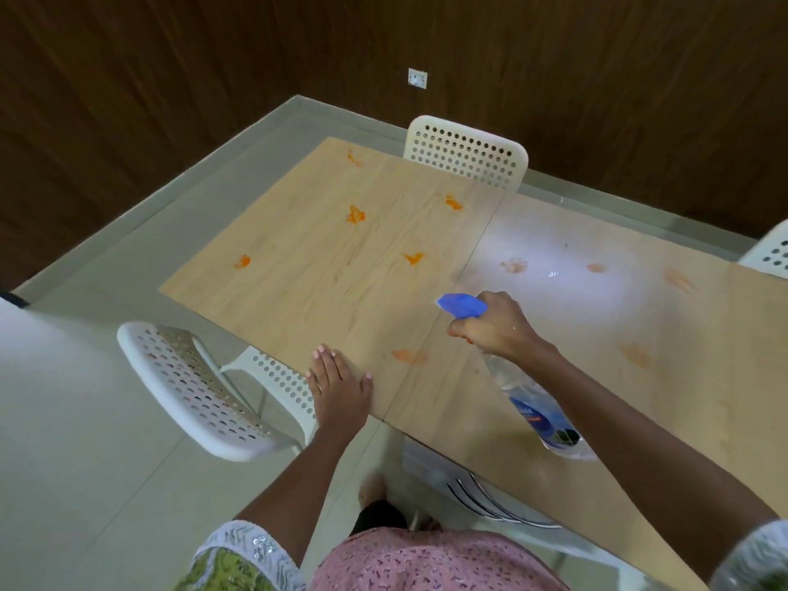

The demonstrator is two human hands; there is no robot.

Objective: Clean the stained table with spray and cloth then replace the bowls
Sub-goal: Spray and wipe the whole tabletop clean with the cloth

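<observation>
A light wooden table [324, 300] fills the middle of the view and carries several orange stains [355, 214]. Those on its left half are bright; those on the right half look pale and smeared. My right hand [494, 328] is shut on a clear spray bottle [535, 405] with a blue trigger head [462, 305] that points left over the table. My left hand [339, 383] lies flat on the near table edge, fingers apart, with nothing in it. No cloth or bowls are in view.
A white perforated chair [200, 386] stands at the table's near left side. Another white chair [467, 153] is at the far side, and a third [769, 253] shows at the right edge. Dark wood walls surround a pale floor [85, 462].
</observation>
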